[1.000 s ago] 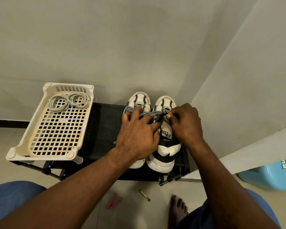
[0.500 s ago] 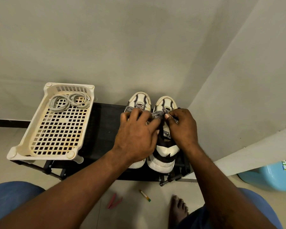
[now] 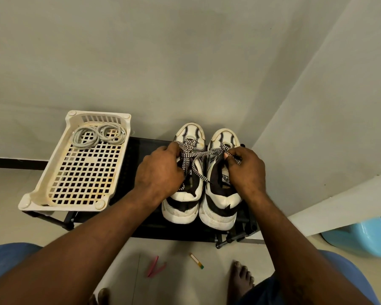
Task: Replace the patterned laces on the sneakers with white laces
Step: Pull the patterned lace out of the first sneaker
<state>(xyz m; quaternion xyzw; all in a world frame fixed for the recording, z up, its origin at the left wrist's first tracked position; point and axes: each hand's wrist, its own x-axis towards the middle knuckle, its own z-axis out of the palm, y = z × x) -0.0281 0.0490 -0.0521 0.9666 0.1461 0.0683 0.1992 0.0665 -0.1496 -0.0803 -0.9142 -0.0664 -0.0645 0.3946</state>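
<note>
- The left hand (image 3: 161, 172) lies over the left sneaker (image 3: 185, 201), its fingers curled round the patterned lace (image 3: 198, 154) near the upper eyelets. Its back hides the fingertips and most of the shoe's tongue.
- The right hand (image 3: 244, 170) pinches the same lace between thumb and forefinger above the right sneaker (image 3: 220, 208). A short end sticks out past the fingers.
- The lace runs taut from one hand to the other across the gap between the shoes. A loose strand hangs over the left sneaker's opening. It cannot be told which eyelets it still passes through, as the hands cover them.
- Both sneakers stand side by side, touching, toes to the wall, on a black rack (image 3: 141, 148). The printing on the right tongue is partly covered and unreadable.
- The white laces (image 3: 97, 135) lie coiled at the far end of a cream slotted tray (image 3: 45, 172) on the rack's left part — well apart from the shoes.
- On the floor lie a pink object (image 3: 155, 266) and a small stick (image 3: 197, 260), both too small to identify.
- A bare foot (image 3: 240, 280) is near them.
- A blue tub (image 3: 361, 238) is cut off at the right edge.
</note>
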